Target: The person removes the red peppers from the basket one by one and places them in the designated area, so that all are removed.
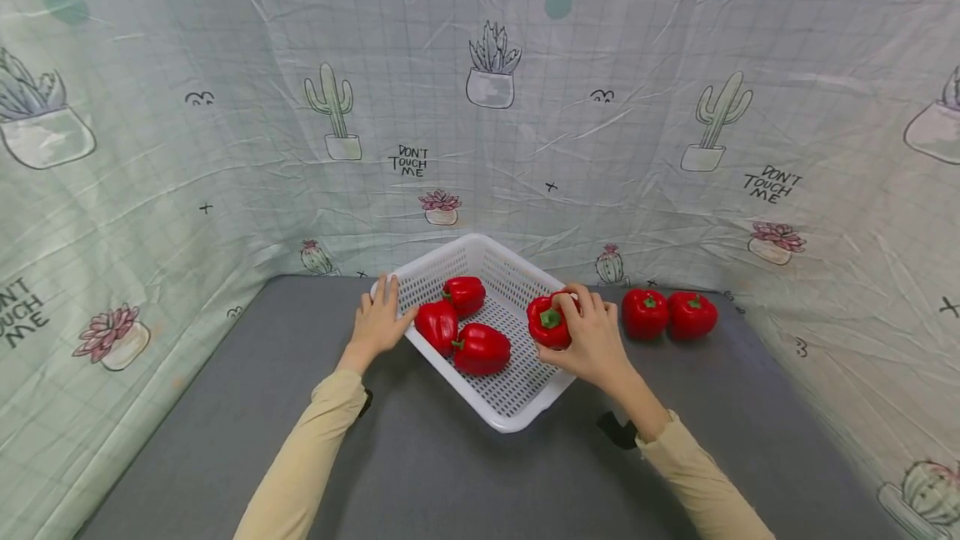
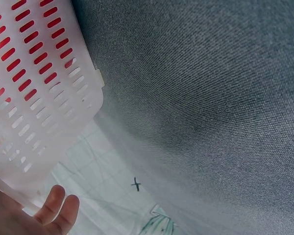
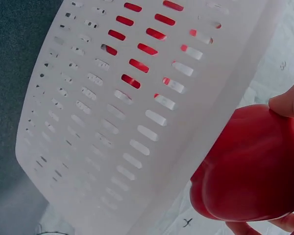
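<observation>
A white perforated plastic basket [image 1: 517,394] stands on the grey table, a corner pointing toward me. Inside its left half lie three red bell peppers [image 1: 482,349], seen as red through the slots in both wrist views. My left hand [image 1: 377,325] rests on the basket's left rim with fingers extended. With my right hand [image 1: 592,338] I grip another red bell pepper [image 3: 255,166], green stem facing me, at the basket's right rim. In the right wrist view the thumb and fingertips hold this pepper from opposite sides, beside the basket wall.
Two more red bell peppers [image 1: 644,313] sit side by side on the table, right of the basket. A light cloth backdrop [image 1: 525,148] with cactus prints rises behind and along both sides of the grey table [image 1: 225,407].
</observation>
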Tool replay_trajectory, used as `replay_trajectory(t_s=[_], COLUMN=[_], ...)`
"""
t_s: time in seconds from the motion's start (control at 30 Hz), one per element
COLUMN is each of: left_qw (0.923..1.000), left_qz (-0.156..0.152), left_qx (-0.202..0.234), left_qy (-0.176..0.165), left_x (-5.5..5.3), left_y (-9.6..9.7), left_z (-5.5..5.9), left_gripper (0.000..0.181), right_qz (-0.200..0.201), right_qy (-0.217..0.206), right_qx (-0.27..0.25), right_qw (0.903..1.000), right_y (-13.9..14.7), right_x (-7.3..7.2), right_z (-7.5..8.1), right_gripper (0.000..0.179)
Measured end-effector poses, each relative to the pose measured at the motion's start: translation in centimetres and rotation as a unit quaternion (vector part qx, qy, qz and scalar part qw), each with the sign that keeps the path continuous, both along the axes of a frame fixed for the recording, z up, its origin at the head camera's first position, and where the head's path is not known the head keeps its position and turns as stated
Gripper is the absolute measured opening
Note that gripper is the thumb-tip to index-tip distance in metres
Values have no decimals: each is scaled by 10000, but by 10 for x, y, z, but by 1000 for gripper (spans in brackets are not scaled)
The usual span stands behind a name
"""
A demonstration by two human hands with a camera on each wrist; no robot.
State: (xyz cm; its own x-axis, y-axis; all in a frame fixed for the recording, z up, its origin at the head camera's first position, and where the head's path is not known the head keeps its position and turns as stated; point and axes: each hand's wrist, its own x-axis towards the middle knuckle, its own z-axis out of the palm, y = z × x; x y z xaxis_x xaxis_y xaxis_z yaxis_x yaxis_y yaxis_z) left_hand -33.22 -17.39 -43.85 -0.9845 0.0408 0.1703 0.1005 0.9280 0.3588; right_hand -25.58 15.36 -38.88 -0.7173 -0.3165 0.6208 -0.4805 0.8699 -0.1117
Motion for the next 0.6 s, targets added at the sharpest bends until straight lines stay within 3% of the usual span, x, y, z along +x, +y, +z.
replay_trajectory(t_s=[0.2, 0.4, 0.6], left_qw=[10000, 9999, 10000], left_qz=[11, -34, -42], left_qx=[42, 85, 75], left_qy=[-34, -60, -7], left_x=[0, 0, 0], left_y=[0, 0, -1], left_z=[-1, -1, 0], left_gripper=[75, 75, 74], right_qz=[-77, -142, -245], right_qy=[-32, 223, 353], right_qx=[-227, -501, -471], right_qw=[9997, 9984, 9980], right_y=[5, 13, 25], right_x=[7, 12, 16], right_z=[-2, -3, -5], right_gripper=[68, 71, 77])
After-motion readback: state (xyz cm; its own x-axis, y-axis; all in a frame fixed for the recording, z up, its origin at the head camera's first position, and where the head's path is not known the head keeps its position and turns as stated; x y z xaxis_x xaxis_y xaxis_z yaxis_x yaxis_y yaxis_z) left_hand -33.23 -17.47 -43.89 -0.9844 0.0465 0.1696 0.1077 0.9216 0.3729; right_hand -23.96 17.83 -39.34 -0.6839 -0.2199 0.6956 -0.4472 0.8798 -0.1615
